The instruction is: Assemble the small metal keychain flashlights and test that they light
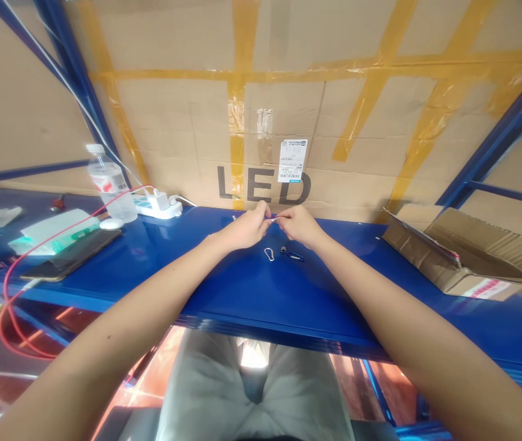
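Observation:
My left hand (250, 225) and my right hand (298, 224) meet above the blue shelf (242, 288), both pinched on a small purple carabiner (272, 216) held between their fingertips. Just in front of the hands, a silver carabiner (268, 253) lies on the shelf. A dark blue carabiner (295, 256) and a small dark piece (283, 249) lie beside it. Both forearms reach forward over the shelf's front edge.
A taped cardboard wall marked LED (263, 185) stands behind. An open cardboard box (467, 257) lies at the right. At the left are a water bottle (111, 184), a white power strip (158, 205), a red cable (8, 288), a dark phone (72, 254) and papers (54, 229).

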A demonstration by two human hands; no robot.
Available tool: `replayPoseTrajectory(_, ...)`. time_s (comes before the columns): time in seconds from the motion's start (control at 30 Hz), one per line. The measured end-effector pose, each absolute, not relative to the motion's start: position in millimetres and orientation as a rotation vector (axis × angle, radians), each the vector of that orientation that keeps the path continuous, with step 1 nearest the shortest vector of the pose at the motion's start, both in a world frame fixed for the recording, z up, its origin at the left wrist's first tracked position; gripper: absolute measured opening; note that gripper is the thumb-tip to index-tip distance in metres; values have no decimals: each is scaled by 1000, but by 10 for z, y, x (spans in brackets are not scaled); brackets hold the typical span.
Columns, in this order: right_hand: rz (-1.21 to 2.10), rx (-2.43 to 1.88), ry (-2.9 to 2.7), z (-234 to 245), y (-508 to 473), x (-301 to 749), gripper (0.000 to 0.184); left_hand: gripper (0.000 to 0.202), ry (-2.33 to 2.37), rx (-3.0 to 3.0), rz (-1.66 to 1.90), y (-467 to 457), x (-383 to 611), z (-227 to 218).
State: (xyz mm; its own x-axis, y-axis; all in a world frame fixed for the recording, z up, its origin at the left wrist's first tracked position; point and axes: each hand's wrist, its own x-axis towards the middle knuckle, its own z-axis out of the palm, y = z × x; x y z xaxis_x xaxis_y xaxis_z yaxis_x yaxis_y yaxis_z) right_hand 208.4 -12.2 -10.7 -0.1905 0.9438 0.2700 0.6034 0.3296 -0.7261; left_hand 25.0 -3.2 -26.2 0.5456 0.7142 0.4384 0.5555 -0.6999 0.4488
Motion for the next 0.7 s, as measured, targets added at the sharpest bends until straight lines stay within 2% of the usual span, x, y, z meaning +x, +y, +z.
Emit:
replayPoseTrajectory(0.17, 300, -1424, -2011, -77, -156, 2035, 34, 12, 1103, 2554, 922, -70, 289, -256)
replayPoseTrajectory(0.3, 176, -1474, -2038, -79, -166, 2017, 32, 12, 1193, 2517, 927, -120, 351, -253)
replayPoseTrajectory(0.6, 106, -1471, -2077, -85, -201, 1994, 32, 19, 1363, 2505, 999, -67, 384, -325)
replayPoseTrajectory(0.7, 273, -1417, -2062, -62, -191, 2033, 28, 19, 1324, 2494, 960, -11, 325, -334)
